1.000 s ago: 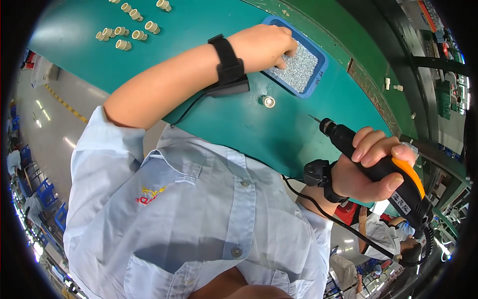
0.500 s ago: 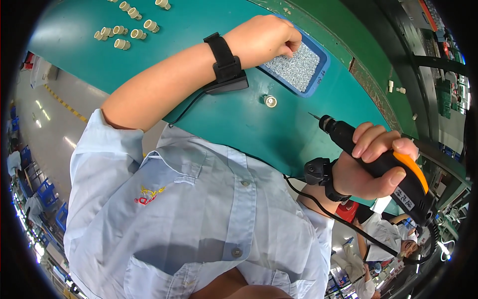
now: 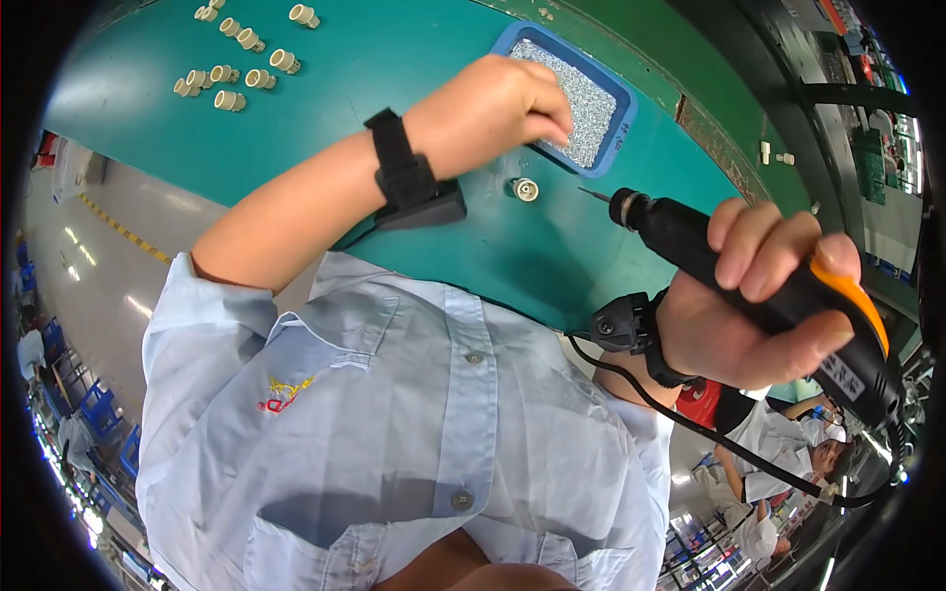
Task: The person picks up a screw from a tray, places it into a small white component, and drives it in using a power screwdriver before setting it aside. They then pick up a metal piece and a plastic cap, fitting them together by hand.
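My left hand [image 3: 498,103] is at the near side of a blue tray [image 3: 625,123] heaped with small silvery screws [image 3: 586,98]. Its fingertips are pinched together; whatever they hold is too small or hidden to name. My right hand [image 3: 759,295] is wrapped round a black and orange electric screwdriver [image 3: 680,231], whose thin bit points left. Between the bit and my left hand, a single small cream socket-like fitting [image 3: 525,189] stands on the green table [image 3: 532,246], its round mouth facing up with metal inside. Neither hand touches it.
Several cream fittings [image 3: 230,100] lie scattered at the table's far left. Beyond the table's far right edge are two small pale pieces [image 3: 784,159]. A black cable [image 3: 729,460] loops from the screwdriver. Co-workers [image 3: 778,443] sit at the lower right.
My left hand has drawn back from the screws toward the near side of the tray, fingers pinched. The screwdriver's bit has moved left and up, closer to the lone fitting.
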### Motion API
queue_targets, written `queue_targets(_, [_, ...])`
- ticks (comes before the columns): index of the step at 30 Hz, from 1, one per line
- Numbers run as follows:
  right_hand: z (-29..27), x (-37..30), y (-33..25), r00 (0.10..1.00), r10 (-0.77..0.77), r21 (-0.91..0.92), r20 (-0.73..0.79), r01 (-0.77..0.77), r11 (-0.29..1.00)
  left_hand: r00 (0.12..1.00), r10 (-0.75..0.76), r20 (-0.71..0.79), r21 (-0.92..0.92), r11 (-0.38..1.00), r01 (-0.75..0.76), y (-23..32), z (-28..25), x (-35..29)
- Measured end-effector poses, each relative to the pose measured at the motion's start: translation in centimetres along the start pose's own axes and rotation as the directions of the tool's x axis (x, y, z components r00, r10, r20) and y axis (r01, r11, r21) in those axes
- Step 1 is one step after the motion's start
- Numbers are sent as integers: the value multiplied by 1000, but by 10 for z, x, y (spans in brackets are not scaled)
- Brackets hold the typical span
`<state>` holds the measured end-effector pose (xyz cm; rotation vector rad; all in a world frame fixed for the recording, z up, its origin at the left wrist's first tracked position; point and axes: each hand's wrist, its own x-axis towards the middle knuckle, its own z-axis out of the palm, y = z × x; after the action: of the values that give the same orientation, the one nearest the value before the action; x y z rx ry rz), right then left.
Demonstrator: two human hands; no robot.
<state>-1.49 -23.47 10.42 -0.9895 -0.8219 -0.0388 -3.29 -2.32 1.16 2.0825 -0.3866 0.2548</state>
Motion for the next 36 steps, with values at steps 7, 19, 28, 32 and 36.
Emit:
queue_targets(7, [5, -4, -8, 987, 46, 159, 152, -70, 985, 996, -93, -4, -163, 982, 91, 33, 11, -35])
queue_targets(19, [8, -12, 3, 981, 32, 157, 189, -63, 986, 997, -76, -5, -85, 994, 75, 32, 9, -48])
queue_targets(28, [10, -10, 10, 975, 87, 68, 207, -102, 992, 995, -33, 93, -34, 999, 36, 28, 6, -45])
queue_targets(32, [9, -12, 17, 983, 79, -8, 167, -78, 997, 999, -34, 6, 98, 995, 34, 21, 11, -46])
queue_targets(36, [12, -14, 27, 993, 87, 25, 75, -90, 996, 979, -165, 119, 52, 986, 159, -1, 22, -57])
